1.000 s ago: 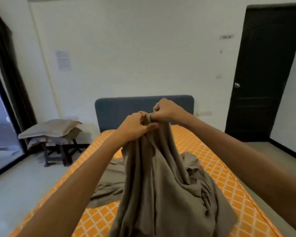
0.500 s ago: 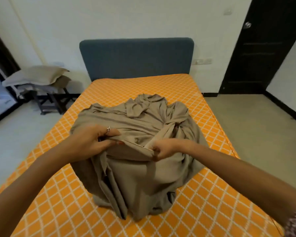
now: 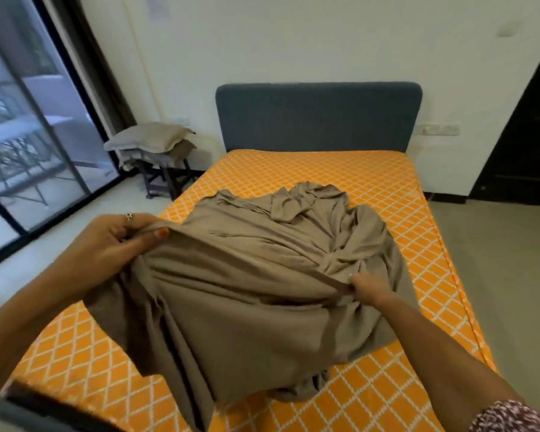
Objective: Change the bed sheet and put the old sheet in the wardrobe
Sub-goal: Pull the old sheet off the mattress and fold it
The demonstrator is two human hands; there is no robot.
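Gripping the sheet (image 3: 256,275) with both hands over the bed (image 3: 371,188). Left hand (image 3: 113,244) raised at left, arm reaching in from lower left, fingers curled round a bunched edge, thumb on top pressing cloth against the forefinger; ring (image 3: 129,216) on one finger. Right hand (image 3: 368,289) lower and further right, arm stretched in from lower right corner, patterned sleeve (image 3: 508,416) at frame edge; fingers pinch a fold, knuckles toward camera, fingertips mostly hidden in cloth. Sheet edge runs taut between the two grips, hands well apart. Below the fingers cloth hangs in folds down to the orange mattress; beyond the fingers the rest lies crumpled mid-bed, short of the headboard (image 3: 318,116). Left of left hand: stool (image 3: 166,179) with pillows (image 3: 147,138) stacked on it, near glass door (image 3: 28,129). Dark door (image 3: 530,135) at far right.
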